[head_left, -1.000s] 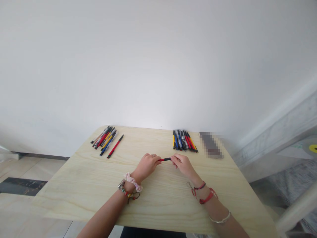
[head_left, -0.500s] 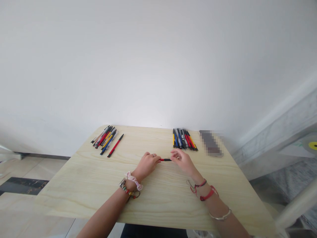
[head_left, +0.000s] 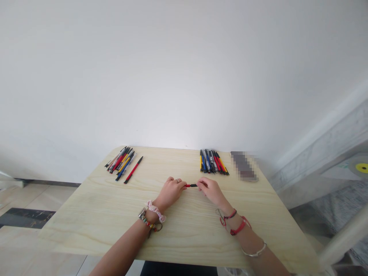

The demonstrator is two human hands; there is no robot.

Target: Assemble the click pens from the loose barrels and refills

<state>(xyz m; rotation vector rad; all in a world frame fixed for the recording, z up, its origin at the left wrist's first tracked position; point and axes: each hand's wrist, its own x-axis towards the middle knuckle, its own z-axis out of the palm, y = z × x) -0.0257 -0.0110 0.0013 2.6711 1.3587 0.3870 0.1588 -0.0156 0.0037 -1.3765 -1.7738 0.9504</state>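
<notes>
Between my two hands lies a red and black pen [head_left: 193,185], held level just above or on the tabletop; I cannot tell which. The fingers of my left hand [head_left: 171,191] are closed around its red end. My right hand [head_left: 211,191] pinches the black end with thumb and fingers. Both tips of the pen are hidden by fingers. To the left, one red and black pen [head_left: 133,170] lies alone beside a loose pile of mixed pens [head_left: 122,161]. Beyond my right hand is a row of several pens [head_left: 212,161] in yellow, blue, clear, red and black.
The light wooden table [head_left: 184,237] stands against a white wall [head_left: 184,76]. A blurred-out dark flat object [head_left: 244,166] lies at its back right corner. Right of the table are a pale post [head_left: 345,237] and a disc with a yellow centre [head_left: 362,168].
My right hand's fingers have curled in and closed on the pen's black end, where they were looser before. My left hand stays nearly still on the red end.
</notes>
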